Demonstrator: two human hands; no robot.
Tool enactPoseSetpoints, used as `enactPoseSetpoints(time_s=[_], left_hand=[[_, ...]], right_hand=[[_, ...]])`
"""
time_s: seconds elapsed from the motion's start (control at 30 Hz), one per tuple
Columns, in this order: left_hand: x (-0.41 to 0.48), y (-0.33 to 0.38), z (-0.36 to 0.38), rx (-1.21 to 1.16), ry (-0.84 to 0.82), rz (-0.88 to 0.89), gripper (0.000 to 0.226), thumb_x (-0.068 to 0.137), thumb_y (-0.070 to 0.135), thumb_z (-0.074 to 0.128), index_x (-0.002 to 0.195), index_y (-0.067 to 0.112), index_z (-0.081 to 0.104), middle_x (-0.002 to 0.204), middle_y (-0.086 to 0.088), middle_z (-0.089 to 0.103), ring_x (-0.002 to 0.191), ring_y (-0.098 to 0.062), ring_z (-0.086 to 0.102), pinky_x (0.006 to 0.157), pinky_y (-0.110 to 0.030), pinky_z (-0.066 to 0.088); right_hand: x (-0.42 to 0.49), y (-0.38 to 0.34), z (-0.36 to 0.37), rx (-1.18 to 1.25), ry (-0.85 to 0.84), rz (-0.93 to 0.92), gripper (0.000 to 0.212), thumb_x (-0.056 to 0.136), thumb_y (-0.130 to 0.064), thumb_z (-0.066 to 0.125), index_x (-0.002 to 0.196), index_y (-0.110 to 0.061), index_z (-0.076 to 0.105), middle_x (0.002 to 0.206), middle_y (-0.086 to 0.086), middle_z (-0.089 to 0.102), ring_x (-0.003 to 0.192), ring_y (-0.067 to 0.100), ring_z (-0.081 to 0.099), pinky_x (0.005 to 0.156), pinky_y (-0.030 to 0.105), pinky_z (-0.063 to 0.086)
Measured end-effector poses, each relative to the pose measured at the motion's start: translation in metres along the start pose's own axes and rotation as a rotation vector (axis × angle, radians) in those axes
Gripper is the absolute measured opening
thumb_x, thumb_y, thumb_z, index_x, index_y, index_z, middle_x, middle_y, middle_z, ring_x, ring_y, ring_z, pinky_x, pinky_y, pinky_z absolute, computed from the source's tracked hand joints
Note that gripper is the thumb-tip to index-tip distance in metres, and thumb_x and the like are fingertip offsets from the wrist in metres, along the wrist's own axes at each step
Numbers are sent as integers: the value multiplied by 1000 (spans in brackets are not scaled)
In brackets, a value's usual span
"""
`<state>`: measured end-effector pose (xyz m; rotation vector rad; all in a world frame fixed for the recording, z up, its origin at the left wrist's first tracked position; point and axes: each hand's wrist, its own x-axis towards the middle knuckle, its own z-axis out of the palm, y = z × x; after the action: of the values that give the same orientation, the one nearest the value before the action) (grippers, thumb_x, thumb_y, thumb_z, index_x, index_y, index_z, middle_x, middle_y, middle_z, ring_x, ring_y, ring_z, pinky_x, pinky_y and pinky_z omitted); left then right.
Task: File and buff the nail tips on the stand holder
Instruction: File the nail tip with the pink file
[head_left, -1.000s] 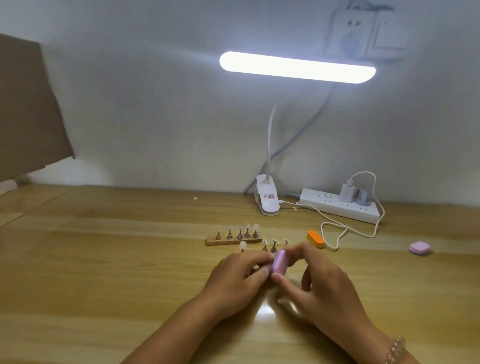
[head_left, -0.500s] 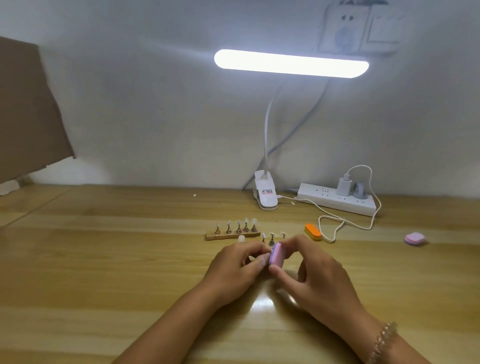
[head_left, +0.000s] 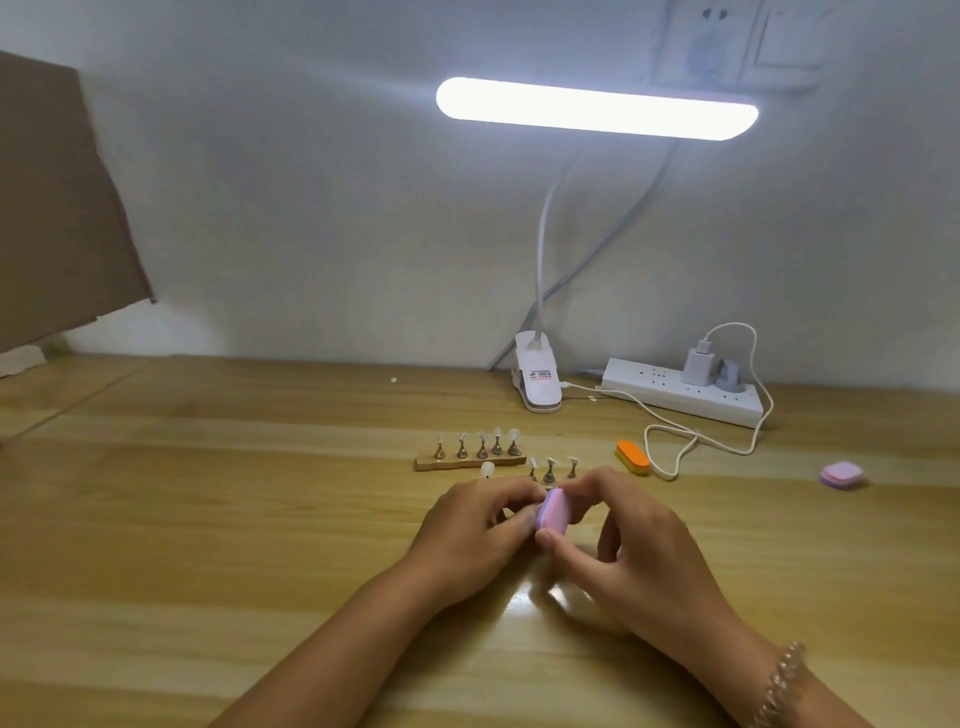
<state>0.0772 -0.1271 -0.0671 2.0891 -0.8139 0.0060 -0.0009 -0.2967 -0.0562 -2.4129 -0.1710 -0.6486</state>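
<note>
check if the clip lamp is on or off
On. The clip lamp has a light bar that glows bright white, and its glare reflects off the wooden table below.

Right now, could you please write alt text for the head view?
The right hand pinches a pink buffer block against the left hand over a wooden desk. Behind them, a stand holder carries five nail tips.

Glossy wooden table (head_left: 208, 519), wooden stand holder (head_left: 470, 462) with metal pegs, white plastic lamp clip (head_left: 537, 382)
</note>
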Motion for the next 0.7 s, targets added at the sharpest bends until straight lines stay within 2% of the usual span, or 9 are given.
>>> enactPoseSetpoints(time_s=[0.13,0.27,0.4,0.53,0.63,0.7], left_hand=[[0,1,0,7,3,0,13,98,29,59,97,31,72,84,17,71,63,-1,54,71,-36,51],[-1,0,0,-8,13,3,15,97,26,57,99,29,71,79,19,66,67,-7,56,67,-40,52],[-2,0,3,-99,20,-16,10,99,25,55,98,30,63,86,18,74,74,-5,64,67,-40,52],[-2,2,0,-70,23,5,13,93,35,50,93,31,62,77,17,63,64,-14,59,71,-49,54],[-3,3,0,-43,3,7,13,95,35,52,94,31,64,79,23,62,62,-5,58,72,-43,54],[-3,4,-1,-4,-4,9,16,93,37,49,94,32,64,80,23,60,67,-6,57,72,-40,52]], right_hand=[[4,6,0,26,80,90,28,76,-51,71,93,-32,60,91,-19,67,59,1,52,63,30,47],[-1,-1,2,38,-3,-4,28,74,-54,68,92,-34,58,91,-21,65,61,3,56,56,21,40],[5,9,-1,73,130,112,22,78,-42,75,92,-33,61,91,-19,67,59,1,53,62,30,46],[0,-1,2,90,27,-2,28,76,-52,67,98,-35,59,95,-21,65,56,11,58,57,33,50],[3,5,-1,84,119,59,29,75,-47,70,98,-33,60,93,-21,66,56,8,57,59,32,49],[1,3,0,62,76,9,29,76,-50,69,98,-34,59,94,-21,65,59,10,57,59,32,50]])
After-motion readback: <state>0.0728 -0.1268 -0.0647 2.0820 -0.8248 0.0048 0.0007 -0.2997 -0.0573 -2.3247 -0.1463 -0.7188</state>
